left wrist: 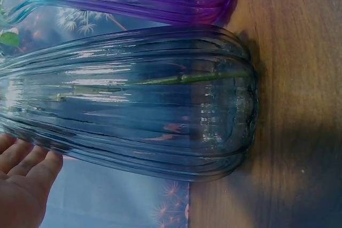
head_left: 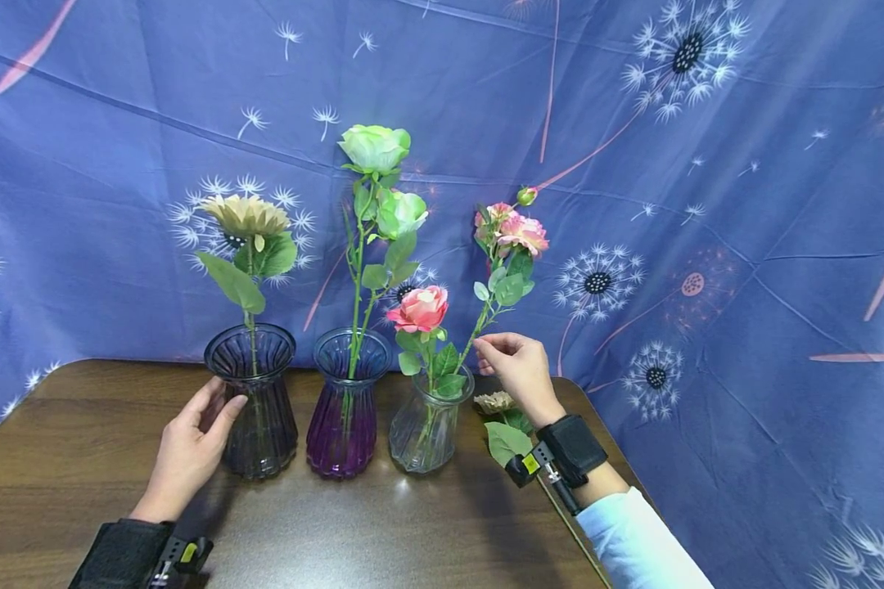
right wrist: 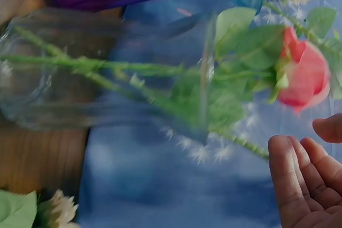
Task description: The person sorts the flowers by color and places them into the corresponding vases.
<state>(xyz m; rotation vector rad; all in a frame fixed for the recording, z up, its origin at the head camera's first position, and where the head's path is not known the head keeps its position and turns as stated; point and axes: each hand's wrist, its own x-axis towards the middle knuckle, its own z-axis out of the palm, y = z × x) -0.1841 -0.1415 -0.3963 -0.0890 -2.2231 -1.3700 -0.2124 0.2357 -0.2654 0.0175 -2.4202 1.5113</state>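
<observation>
My left hand point(head_left: 191, 446) is at the smoky dark glass vase point(head_left: 261, 425), fingertips at its left side and thumb over its front. A cream flower point(head_left: 246, 216) with broad leaves stands in that vase. My right hand point(head_left: 519, 368) is raised beside the clear glass vase point(head_left: 421, 433), thumb and fingers apart near the stem of a pink flower spray point(head_left: 519, 231). In the right wrist view, this stem point(right wrist: 240, 143) runs behind the fingers point(right wrist: 286, 172). A coral-pink rose point(head_left: 420, 309) stands in the clear vase too.
Between the two vases stands a purple-blue vase point(head_left: 342, 433) with tall pale green flowers point(head_left: 374, 150). Another cream flower point(head_left: 495, 402) with green leaves lies on the wooden table point(head_left: 324, 532) under the right forearm. A blue dandelion-print cloth point(head_left: 103, 204) hangs behind the table.
</observation>
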